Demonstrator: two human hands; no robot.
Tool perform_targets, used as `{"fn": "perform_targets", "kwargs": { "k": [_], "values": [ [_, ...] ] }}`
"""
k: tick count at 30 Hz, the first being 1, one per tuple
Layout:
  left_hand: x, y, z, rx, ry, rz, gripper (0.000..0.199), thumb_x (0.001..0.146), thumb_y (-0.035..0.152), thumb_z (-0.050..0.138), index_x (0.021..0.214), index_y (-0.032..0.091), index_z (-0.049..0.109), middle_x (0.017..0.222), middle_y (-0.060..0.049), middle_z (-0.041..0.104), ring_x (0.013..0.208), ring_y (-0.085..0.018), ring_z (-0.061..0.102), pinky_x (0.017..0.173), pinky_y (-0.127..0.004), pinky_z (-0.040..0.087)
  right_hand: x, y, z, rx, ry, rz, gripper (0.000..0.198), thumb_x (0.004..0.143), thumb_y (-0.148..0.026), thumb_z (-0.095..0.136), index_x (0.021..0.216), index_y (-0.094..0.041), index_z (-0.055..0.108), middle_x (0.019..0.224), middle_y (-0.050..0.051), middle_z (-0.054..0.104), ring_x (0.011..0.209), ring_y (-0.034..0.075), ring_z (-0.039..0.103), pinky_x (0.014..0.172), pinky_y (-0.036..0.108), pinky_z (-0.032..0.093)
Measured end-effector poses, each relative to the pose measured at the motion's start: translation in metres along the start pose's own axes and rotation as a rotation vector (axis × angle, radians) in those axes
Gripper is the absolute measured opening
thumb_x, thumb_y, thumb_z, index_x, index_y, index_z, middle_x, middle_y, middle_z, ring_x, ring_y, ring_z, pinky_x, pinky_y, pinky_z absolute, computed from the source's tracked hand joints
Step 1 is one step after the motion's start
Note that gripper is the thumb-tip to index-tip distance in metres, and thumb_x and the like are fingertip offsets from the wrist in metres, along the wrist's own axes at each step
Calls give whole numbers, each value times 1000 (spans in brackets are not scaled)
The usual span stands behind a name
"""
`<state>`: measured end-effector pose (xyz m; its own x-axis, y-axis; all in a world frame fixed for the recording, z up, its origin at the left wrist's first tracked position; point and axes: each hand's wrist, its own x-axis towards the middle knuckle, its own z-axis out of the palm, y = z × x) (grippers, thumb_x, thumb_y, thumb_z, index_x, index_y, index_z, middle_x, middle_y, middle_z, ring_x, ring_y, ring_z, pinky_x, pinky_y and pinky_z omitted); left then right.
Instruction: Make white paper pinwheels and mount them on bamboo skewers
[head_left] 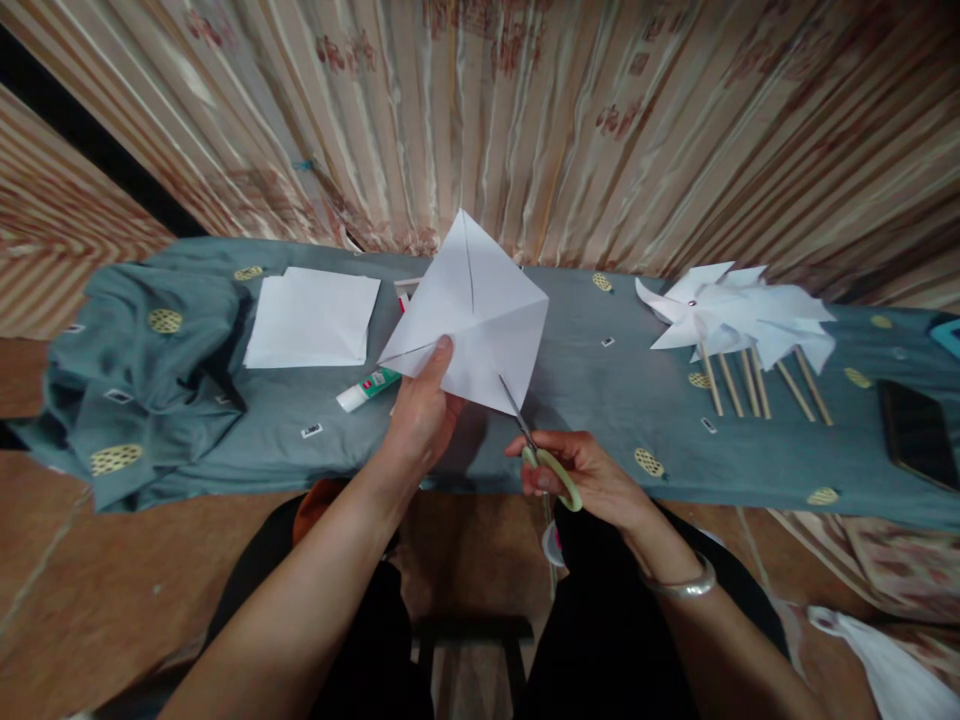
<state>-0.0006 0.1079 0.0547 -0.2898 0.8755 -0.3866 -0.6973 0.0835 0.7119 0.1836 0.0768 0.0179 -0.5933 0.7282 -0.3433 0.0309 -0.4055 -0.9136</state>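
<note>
Paper square (484, 300), one, held up over the cloth (592, 385). Left to right: paper stack (313, 318); glue tube (367, 388); my left hand (425, 408), gripping the square's near-left edge, presumably steadying it; my right hand (581, 468), holding scissors (564, 482) at its near corner; pinwheels (750, 315), bunched perhaps for working room; phone (916, 432).

The white paper (484, 325) hides part of the glue tube (367, 388) and some fingers of the left hand (424, 415). A blue thing (949, 336) is cut off at the right edge.
</note>
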Motion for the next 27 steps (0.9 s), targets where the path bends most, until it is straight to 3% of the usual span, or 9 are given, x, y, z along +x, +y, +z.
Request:
{"fn": "perform_targets", "kwargs": {
  "k": [27],
  "values": [
    [1, 2, -6, -18, -30, -5, 29, 87, 20, 58, 116, 19, 63, 112, -6, 71, 97, -20, 69, 88, -33, 56, 3, 1, 6, 101, 61, 45, 35, 64, -38, 84, 88, -17, 70, 59, -4, 59, 50, 8, 56, 51, 23, 50]
  ]
}}
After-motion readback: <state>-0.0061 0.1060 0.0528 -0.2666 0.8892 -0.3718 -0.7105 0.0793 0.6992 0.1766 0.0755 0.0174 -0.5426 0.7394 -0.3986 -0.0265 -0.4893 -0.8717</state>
